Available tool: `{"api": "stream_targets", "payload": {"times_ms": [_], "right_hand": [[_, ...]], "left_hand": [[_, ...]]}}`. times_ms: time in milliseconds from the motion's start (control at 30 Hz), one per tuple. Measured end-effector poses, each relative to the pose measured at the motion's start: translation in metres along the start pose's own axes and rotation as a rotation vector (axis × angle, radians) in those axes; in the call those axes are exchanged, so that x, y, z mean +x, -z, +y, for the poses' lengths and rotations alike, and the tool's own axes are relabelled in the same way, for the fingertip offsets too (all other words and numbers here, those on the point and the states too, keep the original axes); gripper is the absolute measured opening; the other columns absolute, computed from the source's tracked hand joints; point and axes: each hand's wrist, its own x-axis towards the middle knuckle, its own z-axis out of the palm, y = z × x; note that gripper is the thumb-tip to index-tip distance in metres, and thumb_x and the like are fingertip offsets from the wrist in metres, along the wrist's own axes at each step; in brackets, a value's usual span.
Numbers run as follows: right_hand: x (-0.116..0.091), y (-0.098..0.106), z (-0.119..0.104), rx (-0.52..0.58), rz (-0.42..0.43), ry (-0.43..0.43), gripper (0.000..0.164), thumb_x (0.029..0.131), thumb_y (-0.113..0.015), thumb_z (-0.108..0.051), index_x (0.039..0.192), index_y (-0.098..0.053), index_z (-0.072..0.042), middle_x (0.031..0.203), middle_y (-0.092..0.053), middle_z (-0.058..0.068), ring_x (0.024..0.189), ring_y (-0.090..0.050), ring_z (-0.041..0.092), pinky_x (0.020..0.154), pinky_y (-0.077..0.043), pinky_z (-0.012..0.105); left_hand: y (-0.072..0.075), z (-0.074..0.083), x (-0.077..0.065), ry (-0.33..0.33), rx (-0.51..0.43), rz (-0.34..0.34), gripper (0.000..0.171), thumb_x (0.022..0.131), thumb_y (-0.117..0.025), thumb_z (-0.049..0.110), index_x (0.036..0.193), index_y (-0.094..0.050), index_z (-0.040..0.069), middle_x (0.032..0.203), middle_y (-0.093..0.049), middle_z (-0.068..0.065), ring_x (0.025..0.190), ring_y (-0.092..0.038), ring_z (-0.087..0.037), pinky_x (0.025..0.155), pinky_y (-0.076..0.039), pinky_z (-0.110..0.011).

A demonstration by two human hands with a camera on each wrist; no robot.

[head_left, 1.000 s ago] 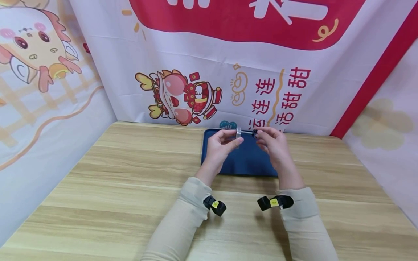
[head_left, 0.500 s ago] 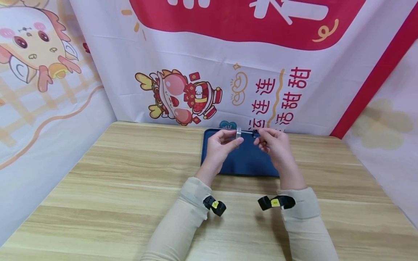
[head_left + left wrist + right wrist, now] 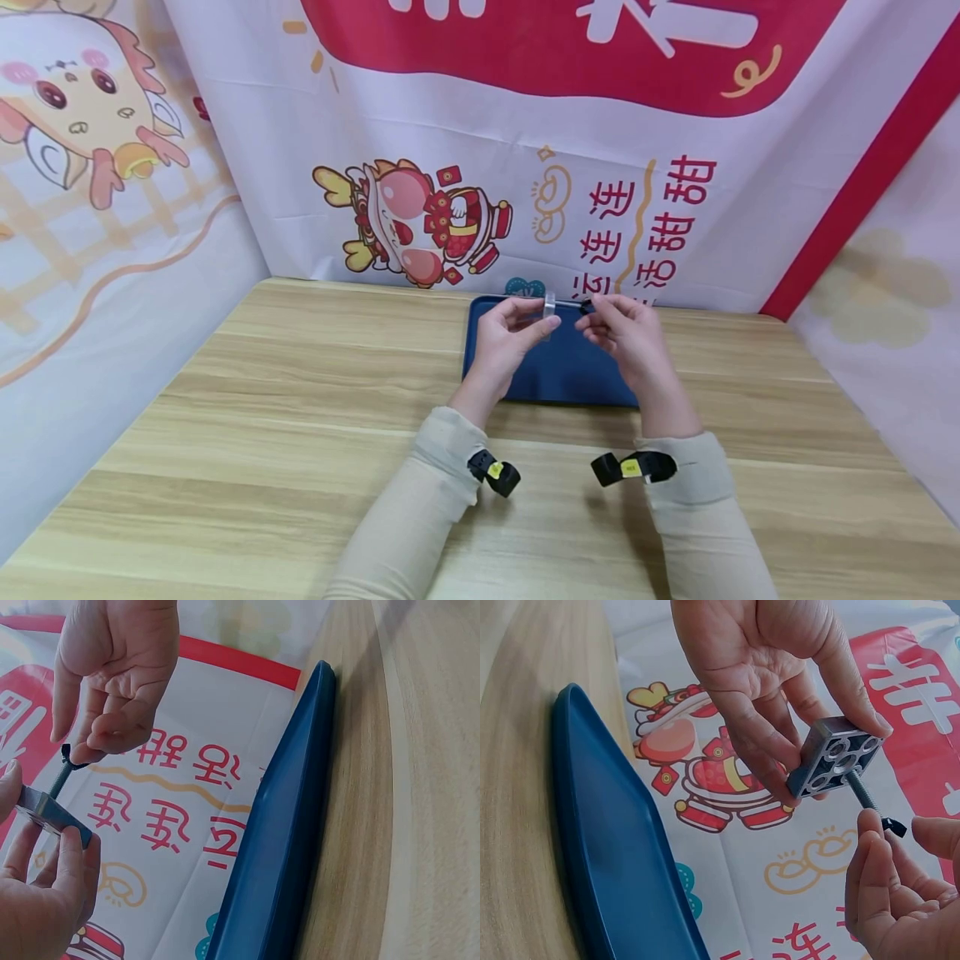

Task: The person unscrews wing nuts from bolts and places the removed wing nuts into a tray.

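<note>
My left hand (image 3: 501,342) grips a square metal block (image 3: 840,757) by its edges, with thumb on one side and fingers on the other. Round recesses and holes show on the block's face in the right wrist view. A threaded screw (image 3: 863,790) stands out of one hole and ends in a black, wing-like head (image 3: 894,827). Around that head curl the fingers of my right hand (image 3: 633,342); a fingertip touches it and the thumb is close by on the other side. Both hands are raised above a blue tray (image 3: 562,375).
The tray lies on a wood-grain table (image 3: 300,400) near its back edge. Behind it hangs a white cloth backdrop (image 3: 450,125) with red lettering and cartoon prints. Black wrist cameras (image 3: 493,472) are strapped over the beige sleeves (image 3: 420,508).
The right hand's fingers have shifted around the screw's black head, and the head looks turned. My left hand keeps its grip on the block in the same spot.
</note>
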Motion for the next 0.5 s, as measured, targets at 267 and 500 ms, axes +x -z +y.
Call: {"api": "stream_targets", "payload": {"times_ms": [267, 500], "right_hand": [[0.0005, -0.0006, 0.0002, 0.028, 0.004, -0.001, 0.027, 0.094, -0.066, -0.032, 0.103, -0.065, -0.007, 0.076, -0.072, -0.004, 0.072, -0.067, 0.008, 0.074, -0.058, 0.017], [-0.0003, 0.0004, 0.0000, 0.061, -0.017, 0.002, 0.010, 0.097, -0.064, -0.024, 0.100, -0.068, -0.014, 0.081, -0.073, -0.004, 0.078, -0.070, 0.007, 0.080, -0.059, 0.018]], "left_hand": [[-0.0001, -0.0011, 0.0009, 0.002, 0.001, -0.001, 0.035, 0.087, -0.077, 0.014, 0.120, -0.068, 0.008, 0.120, -0.070, -0.011, 0.102, -0.065, -0.017, 0.091, -0.059, -0.030], [0.0000, -0.0018, 0.0017, 0.009, 0.004, 0.005, 0.035, 0.086, -0.078, 0.015, 0.119, -0.068, 0.008, 0.120, -0.071, -0.010, 0.101, -0.065, -0.017, 0.091, -0.059, -0.030]]}}
